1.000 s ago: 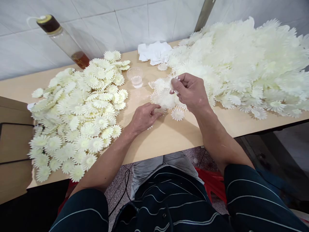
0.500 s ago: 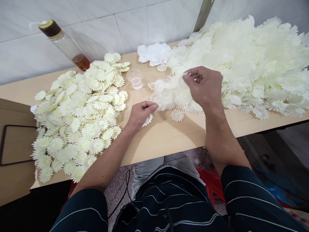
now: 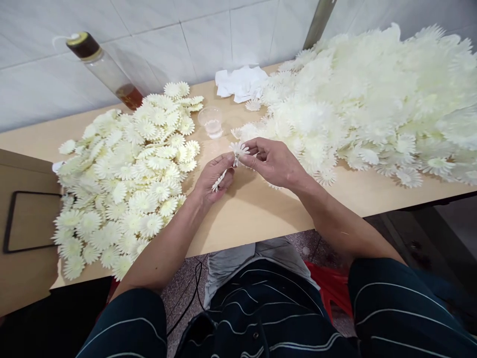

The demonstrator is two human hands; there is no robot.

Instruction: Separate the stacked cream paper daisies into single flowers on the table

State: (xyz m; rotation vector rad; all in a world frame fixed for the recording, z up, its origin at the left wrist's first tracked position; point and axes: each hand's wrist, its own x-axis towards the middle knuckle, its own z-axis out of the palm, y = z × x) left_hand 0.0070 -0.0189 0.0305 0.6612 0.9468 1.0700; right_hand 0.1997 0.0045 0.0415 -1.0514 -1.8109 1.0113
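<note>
On the desk [image 3: 242, 221], a left flower heap [image 3: 128, 181] and a right flower heap [image 3: 372, 104] flank a cup [image 3: 212, 127]. Paper [image 3: 241, 83] lies behind and right of the cup; a bottle [image 3: 109, 73] stands behind the left flower heap.

There are two flower heaps [image 3: 122, 174], one cup [image 3: 213, 128], one bottle [image 3: 111, 73].

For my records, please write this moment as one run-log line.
left hand: holds edge-on flower | right hand: pinches another flower by left hand | table: left flower pile, right flower pile, clear cup
</note>
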